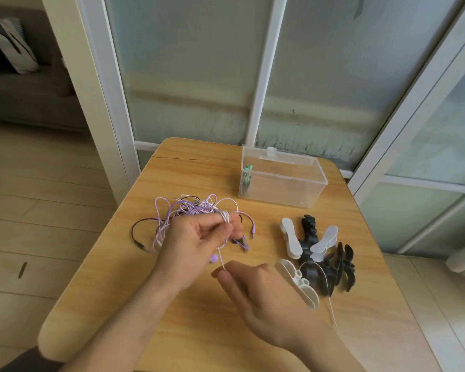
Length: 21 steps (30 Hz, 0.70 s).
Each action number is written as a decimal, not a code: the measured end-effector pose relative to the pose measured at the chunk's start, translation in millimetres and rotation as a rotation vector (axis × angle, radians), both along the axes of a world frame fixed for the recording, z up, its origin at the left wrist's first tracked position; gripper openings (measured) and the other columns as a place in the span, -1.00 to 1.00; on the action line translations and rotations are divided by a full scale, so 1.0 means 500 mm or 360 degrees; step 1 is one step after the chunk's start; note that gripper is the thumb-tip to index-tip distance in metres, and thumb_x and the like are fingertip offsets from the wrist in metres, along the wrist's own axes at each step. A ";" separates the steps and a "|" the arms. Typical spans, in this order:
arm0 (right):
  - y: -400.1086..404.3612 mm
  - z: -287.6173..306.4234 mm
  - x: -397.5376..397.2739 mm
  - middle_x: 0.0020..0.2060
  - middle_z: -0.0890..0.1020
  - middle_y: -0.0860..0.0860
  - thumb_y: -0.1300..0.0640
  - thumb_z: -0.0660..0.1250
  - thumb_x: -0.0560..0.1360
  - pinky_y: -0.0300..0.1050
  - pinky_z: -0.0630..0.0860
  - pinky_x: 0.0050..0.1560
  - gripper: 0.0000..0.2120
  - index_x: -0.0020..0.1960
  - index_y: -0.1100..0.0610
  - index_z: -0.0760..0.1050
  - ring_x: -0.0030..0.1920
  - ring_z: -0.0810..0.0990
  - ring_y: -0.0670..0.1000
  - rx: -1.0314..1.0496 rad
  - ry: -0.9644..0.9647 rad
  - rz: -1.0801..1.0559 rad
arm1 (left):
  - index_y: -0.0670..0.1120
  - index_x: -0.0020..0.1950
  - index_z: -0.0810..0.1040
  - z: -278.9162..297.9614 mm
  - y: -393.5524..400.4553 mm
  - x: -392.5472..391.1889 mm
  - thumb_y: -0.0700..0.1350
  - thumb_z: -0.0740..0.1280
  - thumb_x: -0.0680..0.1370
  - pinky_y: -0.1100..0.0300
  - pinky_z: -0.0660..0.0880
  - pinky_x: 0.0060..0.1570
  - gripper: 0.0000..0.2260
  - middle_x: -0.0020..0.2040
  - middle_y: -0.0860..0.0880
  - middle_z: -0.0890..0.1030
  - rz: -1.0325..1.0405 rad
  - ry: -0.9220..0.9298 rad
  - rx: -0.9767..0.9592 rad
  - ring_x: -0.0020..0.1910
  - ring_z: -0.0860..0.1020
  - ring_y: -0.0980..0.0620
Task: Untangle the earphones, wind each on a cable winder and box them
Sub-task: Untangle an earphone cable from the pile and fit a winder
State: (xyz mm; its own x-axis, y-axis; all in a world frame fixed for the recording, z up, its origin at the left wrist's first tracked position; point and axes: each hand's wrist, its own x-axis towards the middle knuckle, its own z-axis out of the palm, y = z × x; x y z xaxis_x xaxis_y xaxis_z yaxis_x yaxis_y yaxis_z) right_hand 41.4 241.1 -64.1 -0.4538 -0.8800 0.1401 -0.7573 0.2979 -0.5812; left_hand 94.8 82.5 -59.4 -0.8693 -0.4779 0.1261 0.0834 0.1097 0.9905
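A tangle of purple, white and black earphone cables (183,213) lies on the wooden table (193,312). My left hand (196,242) holds part of the tangle, with white cable wrapped round a fingertip. My right hand (255,288) pinches a white cable (221,260) that runs down from the left hand. Another stretch of white cable (330,304) trails past the right hand toward the table's front. A pile of white and black cable winders (317,259) lies to the right. The clear plastic box (282,178) stands open at the back, with one wound green earphone (247,178) inside at its left end.
A black cable end with a jack plug (138,237) loops out to the left of the tangle. Frosted glass doors with white frames stand behind the table. The table's left edge drops to a light wood floor.
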 end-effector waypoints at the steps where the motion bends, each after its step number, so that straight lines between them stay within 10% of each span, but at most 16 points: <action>1: 0.003 0.005 -0.004 -0.51 0.34 -0.04 -0.14 0.12 0.68 -0.08 0.36 -0.33 -0.62 -0.09 0.10 0.51 -0.40 0.33 0.03 -0.0057 0.0007 -0.0031 | -0.07 0.04 0.67 -0.007 -0.001 -0.001 -0.28 0.33 0.59 0.18 0.61 -0.06 -0.83 -0.07 -0.01 0.74 -0.0066 -0.0045 -0.0109 -0.09 0.70 0.07; 11: 0.047 0.040 -0.071 -0.54 0.35 -0.07 -0.26 0.42 0.41 -0.32 0.20 -0.41 -0.69 -0.27 -0.02 0.60 -0.48 0.29 -0.08 -0.0420 -0.0180 -0.0432 | -0.20 -0.09 0.57 -0.006 0.013 0.002 0.09 0.15 0.53 0.16 0.27 -0.28 -0.62 -0.30 -0.05 0.43 -0.0700 -0.0442 -0.0355 -0.35 0.31 0.05; 21: 0.057 0.043 -0.083 -0.47 0.50 0.09 -0.14 0.23 0.61 -0.30 0.27 -0.45 -0.72 -0.11 -0.04 0.63 -0.51 0.33 -0.13 -0.0199 -0.0342 -0.0397 | -0.08 -0.23 0.46 0.040 -0.018 -0.004 0.00 0.15 0.58 0.19 0.00 -0.42 -0.74 -0.38 0.03 0.34 -0.0313 0.0236 0.1529 -0.47 0.26 0.10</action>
State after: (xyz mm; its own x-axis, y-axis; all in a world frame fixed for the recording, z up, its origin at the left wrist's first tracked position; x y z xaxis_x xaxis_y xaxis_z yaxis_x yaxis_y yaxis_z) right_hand 0.0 269.8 -42.8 -0.6836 -0.7203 0.1178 -0.5264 0.3747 -0.7632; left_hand 92.9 73.5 -39.6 -0.9508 -0.2834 -0.1253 0.1446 -0.7634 0.6295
